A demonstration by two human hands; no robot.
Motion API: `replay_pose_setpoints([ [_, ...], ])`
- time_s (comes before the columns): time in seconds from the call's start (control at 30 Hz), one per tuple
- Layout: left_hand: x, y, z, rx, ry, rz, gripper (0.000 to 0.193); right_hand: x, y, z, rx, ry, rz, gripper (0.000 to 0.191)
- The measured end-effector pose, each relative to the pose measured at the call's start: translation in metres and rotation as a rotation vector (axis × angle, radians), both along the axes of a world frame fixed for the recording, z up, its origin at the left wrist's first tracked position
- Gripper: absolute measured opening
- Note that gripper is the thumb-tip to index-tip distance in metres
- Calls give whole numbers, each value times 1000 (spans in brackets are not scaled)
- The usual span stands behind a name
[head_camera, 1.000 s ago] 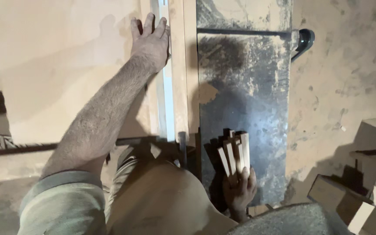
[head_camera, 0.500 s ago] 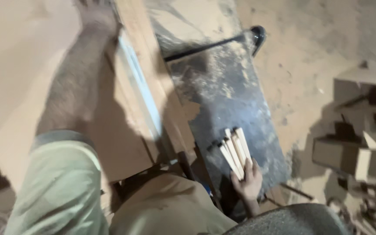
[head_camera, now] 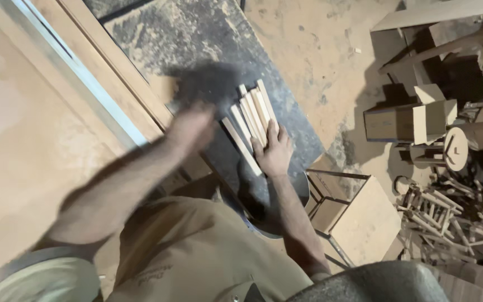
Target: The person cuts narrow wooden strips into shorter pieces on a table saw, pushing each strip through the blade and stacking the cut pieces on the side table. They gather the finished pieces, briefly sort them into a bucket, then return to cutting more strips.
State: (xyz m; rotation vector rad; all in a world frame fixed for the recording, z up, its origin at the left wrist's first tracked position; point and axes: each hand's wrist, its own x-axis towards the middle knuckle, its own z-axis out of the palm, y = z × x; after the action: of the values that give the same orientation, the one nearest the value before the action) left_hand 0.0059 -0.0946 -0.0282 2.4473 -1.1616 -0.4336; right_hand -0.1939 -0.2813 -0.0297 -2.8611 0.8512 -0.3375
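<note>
My right hand (head_camera: 273, 152) grips a bundle of several thin light wooden sticks (head_camera: 248, 120), held over a dark dusty metal table surface (head_camera: 197, 45). My left hand (head_camera: 190, 127) is blurred with motion, just left of the sticks and close to them. Whether its fingers are apart or closed is not clear. A long wooden fence with a pale metal strip (head_camera: 79, 72) runs diagonally beside a large flat wooden board (head_camera: 23, 145) on the left.
A sawdust-covered floor (head_camera: 320, 50) lies to the right. Wooden blocks and boxes (head_camera: 409, 120) and a heap of short turned wooden pieces (head_camera: 459, 218) sit at the far right. A metal-framed wooden stand (head_camera: 359, 221) is beside my right arm.
My left hand has left the far end of the fence and swung down towards the sticks. The view has tilted and shifted right. My right hand keeps hold of the bundle.
</note>
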Motion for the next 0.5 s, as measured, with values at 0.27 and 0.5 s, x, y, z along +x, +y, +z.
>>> replay_pose_setpoints([
  [0.27, -135, -40, 7, -62, 281, 131, 35, -23, -18, -3, 41, 12, 114, 88],
  [0.5, -144, -28, 13, -382, 301, 481, 14, -23, -25, -24, -27, -119, 195, 78],
])
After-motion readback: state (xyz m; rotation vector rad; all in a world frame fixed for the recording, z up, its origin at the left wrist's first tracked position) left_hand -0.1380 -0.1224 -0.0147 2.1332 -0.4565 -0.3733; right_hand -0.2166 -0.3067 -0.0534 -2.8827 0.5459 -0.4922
